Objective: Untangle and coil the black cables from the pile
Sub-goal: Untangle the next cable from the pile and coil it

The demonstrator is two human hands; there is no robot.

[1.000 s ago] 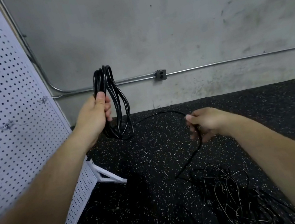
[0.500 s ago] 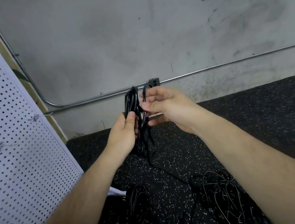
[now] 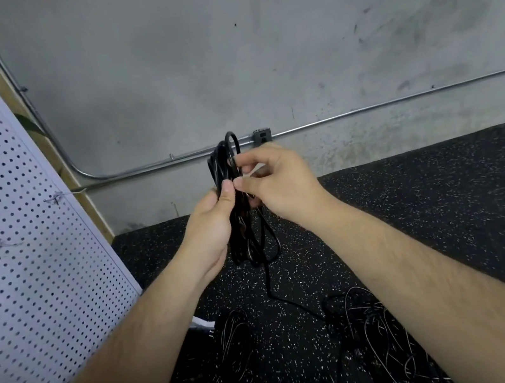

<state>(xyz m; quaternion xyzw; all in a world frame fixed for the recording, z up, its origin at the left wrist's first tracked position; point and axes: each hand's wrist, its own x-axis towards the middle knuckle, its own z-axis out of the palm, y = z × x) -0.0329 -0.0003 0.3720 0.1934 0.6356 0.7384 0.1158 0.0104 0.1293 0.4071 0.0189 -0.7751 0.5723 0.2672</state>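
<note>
I'm gripping the black cable coil (image 3: 246, 242) in my left hand (image 3: 212, 218), thumb pressing across the loops; my right hand (image 3: 280, 183) is pinching the upper loops, thumbs touching; one strand is trailing down from the coil to the tangled pile (image 3: 379, 337) lying on the speckled rubber floor (image 3: 450, 225).

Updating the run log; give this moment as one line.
left hand: grips cable coil | right hand: pinches a coil strand | loose tail: runs down to floor | pile: on floor
</note>
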